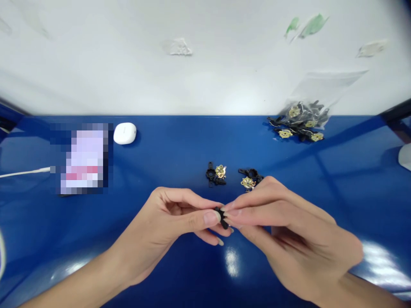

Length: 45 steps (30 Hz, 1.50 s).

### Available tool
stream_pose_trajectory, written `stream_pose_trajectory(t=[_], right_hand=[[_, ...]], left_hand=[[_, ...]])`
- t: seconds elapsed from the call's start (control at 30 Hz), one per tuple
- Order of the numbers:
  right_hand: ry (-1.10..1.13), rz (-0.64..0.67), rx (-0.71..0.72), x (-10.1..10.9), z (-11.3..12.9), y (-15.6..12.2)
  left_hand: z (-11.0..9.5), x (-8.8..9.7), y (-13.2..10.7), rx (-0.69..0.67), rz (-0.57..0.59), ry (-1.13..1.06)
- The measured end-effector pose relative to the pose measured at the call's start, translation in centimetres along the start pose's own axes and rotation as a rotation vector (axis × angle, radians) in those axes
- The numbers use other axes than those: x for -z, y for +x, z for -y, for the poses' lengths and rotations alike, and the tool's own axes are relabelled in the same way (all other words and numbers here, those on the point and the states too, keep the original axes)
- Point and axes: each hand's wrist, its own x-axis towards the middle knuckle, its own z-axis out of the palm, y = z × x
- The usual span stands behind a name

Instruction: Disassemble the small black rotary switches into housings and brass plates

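Observation:
Between thumb and fingers, my left hand (pixel 180 218) pinches a small black plastic part (pixel 224 223). The fingertips of my right hand (pixel 282 231) close on the same part from the other side and hide much of it. Just beyond the hands lies a black part with a round opening (pixel 210 173), beside a gold-coloured metal disc (pixel 221 171). A second gold-coloured disc (pixel 248 183) rests against another black part (pixel 253 173), which my right hand partly covers.
At the back right, a clear plastic bag (pixel 316 102) and a pile of black parts with gold discs (pixel 300 132) sit against the white wall. On the left are a blurred-out phone-like object (pixel 85 158), a white cable (pixel 28 172) and a white rounded case (pixel 125 133).

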Motion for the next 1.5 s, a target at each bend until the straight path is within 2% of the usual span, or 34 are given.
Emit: stream_pose_trajectory(t=[0.23, 0.37, 0.5, 0.6, 0.7, 0.83, 1.03, 1.5], right_hand=[[-0.066, 0.084, 0.024, 0.4, -0.2, -0.1], [-0.075, 0.109, -0.041, 1.0, -0.4, 0.1], [-0.158, 0.148, -0.144, 2.4, -0.7, 1.2], [-0.252, 0.289, -0.179, 3.6, -1.2, 1.8], [-0.342, 0.457, -0.153, 4.2, -1.8, 1.5], [-0.483, 0.560, -0.102, 4.0, -2.0, 0.5], [-0.529, 0.605, -0.130, 4.2, -1.4, 0.3], [-0.541, 0.663, -0.012, 3.6, -1.4, 0.5]], left_hand=[[0.0, 0.3, -0.2, 0.004, -0.017, 0.029], [-0.1, 0.4, 0.0, 0.008, -0.057, 0.023], [-0.4, 0.7, 0.2, -0.059, -0.149, -0.017], [-0.5, 1.0, 0.5, -0.098, -0.222, -0.008], [-0.4, 1.4, 0.6, -0.105, -0.266, 0.000], [-0.2, 1.6, 0.6, -0.109, -0.279, -0.001], [-0.1, 1.5, 0.4, -0.097, -0.281, -0.003], [0.0, 1.4, 0.3, -0.079, -0.232, -0.017]])
